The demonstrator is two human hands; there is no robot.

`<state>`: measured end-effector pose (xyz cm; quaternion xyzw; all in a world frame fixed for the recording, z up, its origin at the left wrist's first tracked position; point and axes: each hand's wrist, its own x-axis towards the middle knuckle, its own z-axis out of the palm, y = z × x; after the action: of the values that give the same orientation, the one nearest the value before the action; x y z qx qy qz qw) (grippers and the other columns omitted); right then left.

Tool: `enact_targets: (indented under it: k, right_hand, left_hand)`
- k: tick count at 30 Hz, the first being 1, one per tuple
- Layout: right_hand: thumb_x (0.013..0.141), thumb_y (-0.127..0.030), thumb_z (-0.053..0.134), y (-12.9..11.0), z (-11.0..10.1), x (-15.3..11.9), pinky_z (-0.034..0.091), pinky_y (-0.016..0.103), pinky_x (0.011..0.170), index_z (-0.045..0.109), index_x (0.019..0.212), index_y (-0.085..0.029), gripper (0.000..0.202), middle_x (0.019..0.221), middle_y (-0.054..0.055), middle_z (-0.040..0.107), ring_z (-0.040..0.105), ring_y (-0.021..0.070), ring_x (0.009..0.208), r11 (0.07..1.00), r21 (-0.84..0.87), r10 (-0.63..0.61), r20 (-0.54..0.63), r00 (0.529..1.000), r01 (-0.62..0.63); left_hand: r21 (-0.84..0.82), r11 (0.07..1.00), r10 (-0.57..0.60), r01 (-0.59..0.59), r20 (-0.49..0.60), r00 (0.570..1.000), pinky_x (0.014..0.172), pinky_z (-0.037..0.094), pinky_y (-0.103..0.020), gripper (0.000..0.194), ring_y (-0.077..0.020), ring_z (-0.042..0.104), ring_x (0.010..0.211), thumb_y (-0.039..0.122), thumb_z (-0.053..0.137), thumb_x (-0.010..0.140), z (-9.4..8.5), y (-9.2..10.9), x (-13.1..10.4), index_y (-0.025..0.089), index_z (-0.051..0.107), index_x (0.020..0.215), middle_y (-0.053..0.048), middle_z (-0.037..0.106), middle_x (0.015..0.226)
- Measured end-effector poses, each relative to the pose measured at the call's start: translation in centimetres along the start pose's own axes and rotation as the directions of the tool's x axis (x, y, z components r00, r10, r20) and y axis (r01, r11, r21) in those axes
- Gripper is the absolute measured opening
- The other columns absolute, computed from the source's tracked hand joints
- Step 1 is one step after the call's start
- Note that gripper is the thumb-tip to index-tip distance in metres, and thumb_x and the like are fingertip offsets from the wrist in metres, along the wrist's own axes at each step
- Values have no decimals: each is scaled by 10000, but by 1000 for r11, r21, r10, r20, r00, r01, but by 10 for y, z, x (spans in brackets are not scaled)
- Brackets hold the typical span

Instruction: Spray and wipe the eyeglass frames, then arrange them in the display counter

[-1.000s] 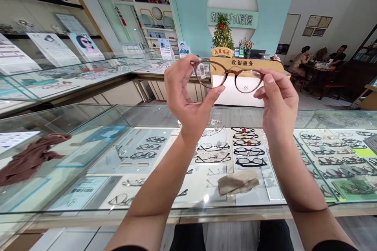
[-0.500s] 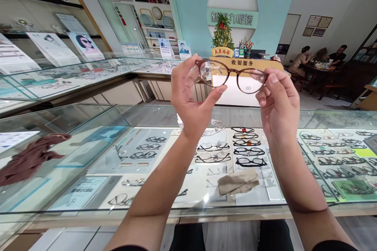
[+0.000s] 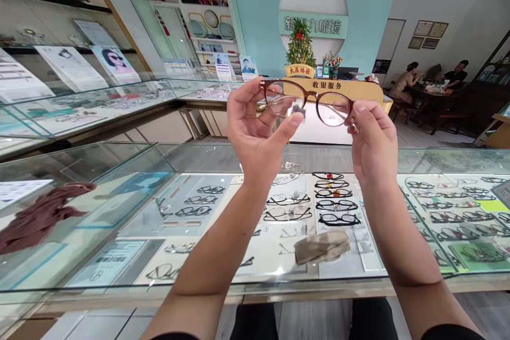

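A pair of brown round-framed glasses (image 3: 311,94) is held up above the glass counter, its lenses side by side. My left hand (image 3: 258,130) grips its left end, the thumb low beside the left lens and the fingers behind the frame. At the right end, my right hand (image 3: 372,135) pinches the frame by the hinge. A small dark and white tag shows at the left lens near my left thumb. Below my hands, a beige cloth (image 3: 322,247) lies on the glass top.
The glass display counter (image 3: 274,286) holds rows of black-framed glasses (image 3: 338,205). A brown cloth (image 3: 43,212) lies at the left. Beyond stands a cashier desk (image 3: 350,87) with a plant (image 3: 300,50). Two people sit at a table at the far right.
The glasses have shifted slightly left with both hands and turned a little, so the temple shows more behind the right lens. The small tag now shows at the left lens.
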<state>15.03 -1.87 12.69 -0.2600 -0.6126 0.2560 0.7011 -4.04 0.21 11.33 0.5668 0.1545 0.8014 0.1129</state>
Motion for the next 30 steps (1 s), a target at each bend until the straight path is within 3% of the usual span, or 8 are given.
enact_targets:
  k: [4, 8, 10, 13, 16, 19, 23, 30]
  right_hand:
    - [1009, -599, 666, -2, 0, 1, 568, 358, 840, 706, 1002, -307, 294, 1075, 25, 798, 729, 191, 1032, 996, 47, 74, 20, 997, -75]
    - [1043, -629, 582, 0, -2, 4, 584, 372, 865, 737, 1163, -318, 368, 1168, 42, 800, 737, 203, 1053, 1000, -13, 17, 61, 998, -16]
    - [1037, -624, 595, -2, -3, 5, 596, 398, 920, 731, 1279, -345, 394, 1275, 33, 787, 730, 216, 1111, 993, -94, -56, 150, 987, 70]
    - [981, -583, 709, -8, -2, 4, 587, 459, 1036, 719, 1377, -375, 447, 1411, 21, 747, 682, 258, 1274, 941, -228, -172, 316, 933, 251]
    - [985, -534, 731, -10, 0, 3, 535, 533, 1147, 750, 1365, -367, 415, 1406, 37, 743, 636, 299, 1373, 872, -285, -276, 385, 881, 398]
    - [1003, -509, 723, -9, 0, 3, 504, 575, 1180, 784, 1327, -374, 356, 1348, 43, 751, 642, 317, 1366, 828, -302, -348, 383, 856, 472]
    - [1007, -541, 711, -5, -1, 1, 517, 610, 1140, 819, 1267, -386, 321, 1292, 41, 752, 652, 339, 1339, 795, -352, -371, 361, 856, 493]
    - [994, -562, 709, -3, -2, 1, 497, 629, 1131, 793, 1183, -339, 304, 1195, 64, 749, 659, 344, 1271, 757, -431, -352, 366, 861, 492]
  left_hand:
    - [-128, 986, -109, 109, 5, 994, 1165, 613, -472, 698, -310, 615, 1455, 520, 1013, 705, 4, 5, -3, 412, 665, 1300, -29, 698, 1361]
    - [-224, 937, -275, 269, 5, 962, 1069, 630, -425, 593, -253, 720, 1273, 501, 995, 731, 3, 10, -1, 332, 690, 1212, -34, 731, 1229]
    - [-273, 859, -428, 433, 80, 900, 1059, 616, -416, 524, -246, 741, 1233, 538, 942, 782, 1, 13, 1, 282, 706, 1174, -45, 749, 1199]
    - [-295, 683, -616, 668, 259, 744, 1044, 611, -418, 467, -267, 760, 1208, 580, 869, 835, 2, 16, 2, 233, 728, 1113, -64, 779, 1181]
    - [-273, 552, -688, 788, 385, 615, 1024, 618, -429, 423, -274, 777, 1153, 560, 850, 856, 4, 18, 2, 208, 737, 1061, -75, 799, 1127]
    - [-234, 468, -715, 852, 467, 521, 1024, 614, -437, 400, -267, 785, 1112, 553, 823, 888, 3, 15, 0, 198, 740, 1051, -78, 802, 1093]
    - [-175, 412, -726, 894, 530, 438, 979, 615, -425, 453, -258, 792, 1050, 611, 793, 902, 0, 10, -1, 194, 743, 1072, -81, 797, 1045]
    - [-17, 423, -746, 906, 561, 359, 919, 597, -421, 617, -274, 772, 1030, 768, 744, 862, 0, 9, 1, 198, 729, 1098, -88, 770, 1073]
